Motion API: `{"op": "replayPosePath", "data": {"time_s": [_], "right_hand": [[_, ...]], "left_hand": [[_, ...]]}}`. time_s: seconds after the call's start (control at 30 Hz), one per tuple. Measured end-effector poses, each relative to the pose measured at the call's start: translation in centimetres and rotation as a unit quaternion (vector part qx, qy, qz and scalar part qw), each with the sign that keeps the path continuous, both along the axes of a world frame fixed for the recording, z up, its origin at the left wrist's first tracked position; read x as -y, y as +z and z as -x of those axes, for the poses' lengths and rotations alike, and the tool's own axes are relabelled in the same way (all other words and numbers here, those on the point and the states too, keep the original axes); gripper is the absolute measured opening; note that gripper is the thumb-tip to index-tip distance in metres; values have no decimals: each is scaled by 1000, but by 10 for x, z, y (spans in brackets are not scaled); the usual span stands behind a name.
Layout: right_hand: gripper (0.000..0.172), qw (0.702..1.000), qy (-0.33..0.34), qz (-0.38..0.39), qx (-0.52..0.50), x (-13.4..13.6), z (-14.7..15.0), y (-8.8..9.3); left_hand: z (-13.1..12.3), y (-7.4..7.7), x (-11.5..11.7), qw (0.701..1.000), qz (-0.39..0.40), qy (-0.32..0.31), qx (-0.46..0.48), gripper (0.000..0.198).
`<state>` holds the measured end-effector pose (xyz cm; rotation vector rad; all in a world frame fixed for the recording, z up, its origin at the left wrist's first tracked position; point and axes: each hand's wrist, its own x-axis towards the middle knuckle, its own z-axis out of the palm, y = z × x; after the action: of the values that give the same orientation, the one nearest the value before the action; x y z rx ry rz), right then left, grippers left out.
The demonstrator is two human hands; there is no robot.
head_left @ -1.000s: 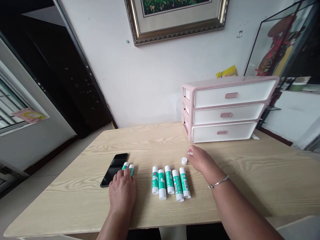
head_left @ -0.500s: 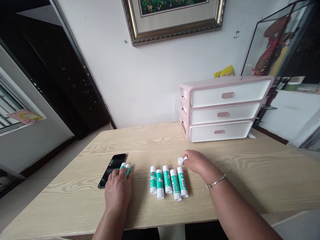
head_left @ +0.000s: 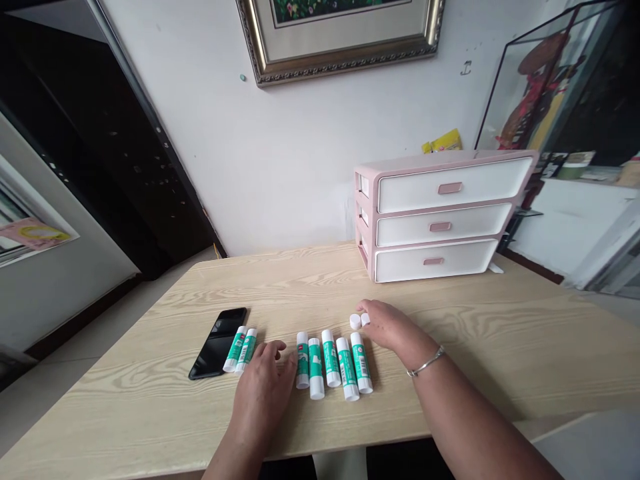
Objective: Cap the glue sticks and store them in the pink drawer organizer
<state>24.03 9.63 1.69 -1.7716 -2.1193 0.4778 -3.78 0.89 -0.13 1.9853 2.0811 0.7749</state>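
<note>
Several green-and-white glue sticks [head_left: 331, 360] lie side by side in a slightly uneven row near the front of the table. Two more glue sticks [head_left: 246, 351] rest together at the left. My left hand [head_left: 267, 380] is between these two groups, fingers loosely apart and holding nothing. Behind the row's right end, a small white cap [head_left: 355, 321] stands on the table. My right hand [head_left: 383, 324] is beside it, its fingers curled around a second white cap [head_left: 365, 320]. Part of that cap and some of the fingers are hidden by the hand.
A black phone [head_left: 217, 343] lies on the wooden table [head_left: 280, 280], left of the paired glue sticks. A pink-and-white drawer unit [head_left: 440, 227] stands against the wall at the back right. The table's front edge runs just below my wrists.
My left hand has let go of the two glue sticks at the left and moved right, towards the row. My right hand has stayed by the caps. The view has shifted slightly.
</note>
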Motion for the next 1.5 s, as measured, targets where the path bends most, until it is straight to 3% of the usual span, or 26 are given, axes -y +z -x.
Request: {"op": "replayPosePath", "data": {"time_s": [0.13,0.3,0.47,0.63,0.83,1.0,1.13,1.23,1.33,1.5], "right_hand": [[37,1000,2,5,-9,2,2,7],[35,996,-44,-67,-28,5,6,21],[30,986,-70,-112,-100,13,15,33],[21,969,-13,-151,-193,21,26,34],[34,933,91,-148,-315,31,34,33],[39,917,156,-107,-351,42,42,33],[33,925,146,-109,-333,40,47,28],[23,924,118,-106,-347,37,49,23],[22,915,106,-74,-381,37,51,21],[25,897,145,-83,-409,45,57,17]], "left_hand": [[-11,7,-1,999,32,-8,13,38],[-17,17,0,998,63,-8,-13,33],[-21,18,0,992,49,-22,-117,23],[-22,17,-1,984,6,-23,-176,24],[-29,22,0,983,-112,-67,-127,25],[-56,29,5,974,-116,-131,-142,26],[-74,35,7,974,-85,-161,-137,26],[-78,40,8,980,-47,-173,-88,27],[-77,46,12,979,8,-201,30,31],[-72,58,20,931,79,-260,242,38]]}}
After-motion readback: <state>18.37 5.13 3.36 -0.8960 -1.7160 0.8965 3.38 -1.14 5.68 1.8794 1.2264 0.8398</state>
